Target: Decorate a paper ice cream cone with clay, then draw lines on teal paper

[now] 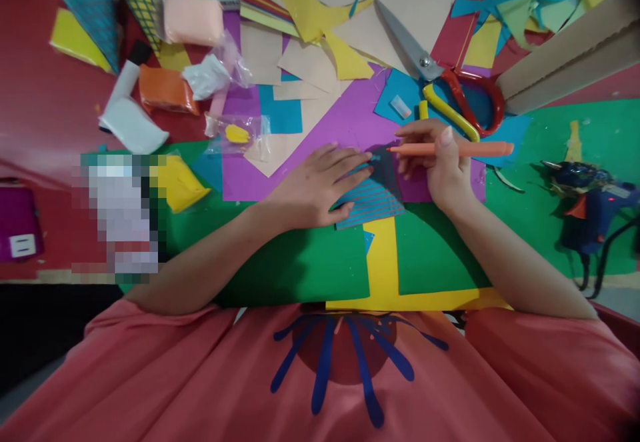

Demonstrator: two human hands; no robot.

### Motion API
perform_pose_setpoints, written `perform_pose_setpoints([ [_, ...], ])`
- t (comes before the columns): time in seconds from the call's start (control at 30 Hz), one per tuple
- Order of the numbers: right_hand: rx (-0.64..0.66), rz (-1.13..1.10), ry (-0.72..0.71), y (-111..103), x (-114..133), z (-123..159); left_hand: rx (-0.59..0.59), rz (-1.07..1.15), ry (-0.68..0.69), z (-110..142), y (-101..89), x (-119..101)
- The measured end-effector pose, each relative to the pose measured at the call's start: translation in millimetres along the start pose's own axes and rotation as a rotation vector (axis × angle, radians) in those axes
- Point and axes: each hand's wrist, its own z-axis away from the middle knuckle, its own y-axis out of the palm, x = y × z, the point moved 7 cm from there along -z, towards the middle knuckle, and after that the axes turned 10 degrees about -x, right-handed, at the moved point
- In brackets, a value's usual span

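Observation:
My left hand point(320, 185) lies flat with fingers stretched out, pressing down a blue paper piece point(370, 202) covered with red lines. My right hand point(440, 162) is closed on an orange marker point(475, 149), held level with its tip pointing left at the top edge of the blue piece. The blue piece rests on a purple sheet point(345, 129) and a green sheet point(300, 262). A yellow paper strip point(383, 255) runs down from under the blue piece toward my body.
Red-and-yellow-handled scissors point(450, 89) lie just beyond my right hand. A blue glue gun point(590, 202) sits at the right on the green sheet. Bags of coloured clay point(165, 89) and paper scraps crowd the far left. Cardboard strips point(565, 55) lie at the upper right.

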Motion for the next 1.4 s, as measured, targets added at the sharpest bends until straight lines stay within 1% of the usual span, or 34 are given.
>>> perform_pose_setpoints([
  [0.07,-0.018,0.01,-0.029,-1.7,2.2,-1.7,0.039,0.031,-0.006,0.7,3.2,1.7],
  [0.17,0.007,0.088,-0.036,-0.4,3.7,-3.0,0.067,0.064,0.007,1.5,5.5,1.6],
  [0.27,0.033,0.2,-0.035,0.9,3.6,-3.0,0.034,0.041,0.022,0.9,4.1,0.3],
  [0.37,0.049,0.259,-0.053,1.6,3.5,-2.5,-0.005,0.017,0.036,0.1,2.2,-1.5],
  [0.57,0.057,0.342,-0.087,1.5,3.8,-2.1,0.032,0.083,-0.021,-0.3,3.9,0.4],
  [0.73,0.069,0.363,-0.059,2.4,3.3,-1.4,0.022,0.087,-0.015,-0.8,2.4,0.3],
  [0.87,0.063,0.381,-0.076,3.0,5.0,-1.7,0.017,0.062,0.012,-1.1,1.5,-1.0],
  [1.03,0.081,0.392,-0.122,5.3,9.7,-2.2,0.04,0.07,-0.021,-1.1,3.3,0.5],
  [1.17,0.095,0.383,-0.104,5.4,9.4,-1.8,0.032,0.091,-0.031,-0.6,4.4,0.9],
  [1.4,0.108,0.387,-0.094,4.6,6.2,-1.3,0.004,0.058,-0.02,0.9,5.1,1.0],
])
